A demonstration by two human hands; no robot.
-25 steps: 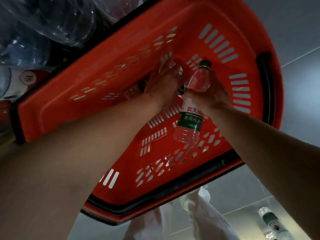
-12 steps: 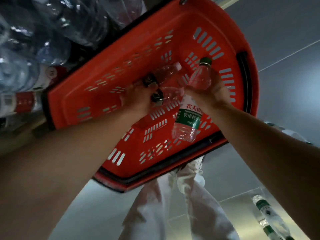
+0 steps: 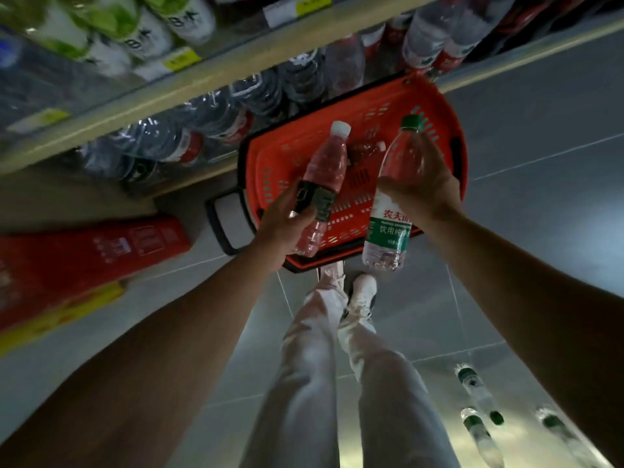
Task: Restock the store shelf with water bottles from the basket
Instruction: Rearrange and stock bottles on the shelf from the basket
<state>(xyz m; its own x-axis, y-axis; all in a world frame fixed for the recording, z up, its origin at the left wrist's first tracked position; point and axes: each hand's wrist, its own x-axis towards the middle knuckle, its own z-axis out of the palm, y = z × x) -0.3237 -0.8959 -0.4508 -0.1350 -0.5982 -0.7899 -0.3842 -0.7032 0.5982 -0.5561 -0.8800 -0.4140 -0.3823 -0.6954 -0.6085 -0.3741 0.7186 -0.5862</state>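
Note:
A red plastic basket stands on the grey floor against the store shelf. My left hand grips a clear water bottle with a white cap and dark label, held above the basket. My right hand grips a second water bottle with a green cap and green-and-white label, also lifted over the basket's near side. Another bottle lies inside the basket.
The shelf holds large shrink-wrapped water bottles below and green-labelled bottles above. A red carton lies at left on the floor. Several small bottles lie on the floor at lower right. My legs stand below the basket.
Both hands have risen out of the basket, each with a bottle; the left hand now holds one clear of it. The view has pulled back and the shelf has come into sight.

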